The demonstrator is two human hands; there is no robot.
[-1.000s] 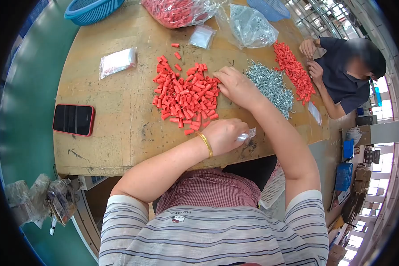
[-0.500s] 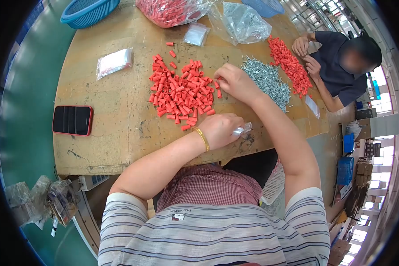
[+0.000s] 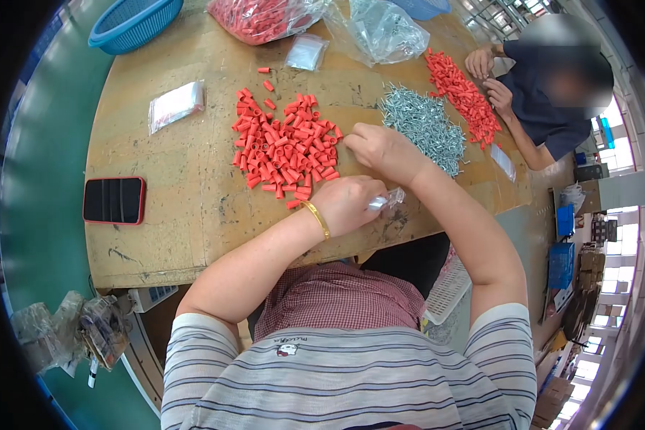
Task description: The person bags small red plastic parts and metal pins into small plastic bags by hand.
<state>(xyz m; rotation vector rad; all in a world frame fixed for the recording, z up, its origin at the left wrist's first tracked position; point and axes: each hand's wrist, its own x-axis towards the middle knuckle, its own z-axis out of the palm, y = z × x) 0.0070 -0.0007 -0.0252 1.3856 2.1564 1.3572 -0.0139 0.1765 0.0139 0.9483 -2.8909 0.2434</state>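
Note:
My left hand (image 3: 347, 206), with a gold bracelet at the wrist, is closed on a small clear plastic bag (image 3: 387, 201) that sticks out to the right of the fingers. Just above it, my right hand (image 3: 385, 152) is curled with its fingertips bent down at the right edge of a pile of red plastic caps (image 3: 283, 147). Whatever lies between those fingers is hidden. Beyond the right hand spreads a heap of silver screws (image 3: 424, 127).
A co-worker's hands (image 3: 491, 79) are beside a second red pile (image 3: 462, 93). Flat clear bags (image 3: 177, 106), another bag stack (image 3: 307, 52), a phone (image 3: 113, 201), a blue basket (image 3: 135, 25) and a large bag of red caps (image 3: 261, 18) lie around the wooden table (image 3: 172, 165).
My right hand has drawn down from the red caps at the pile's right edge towards my left hand. The left hand keeps hold of the small bag. The whole view has shifted slightly.

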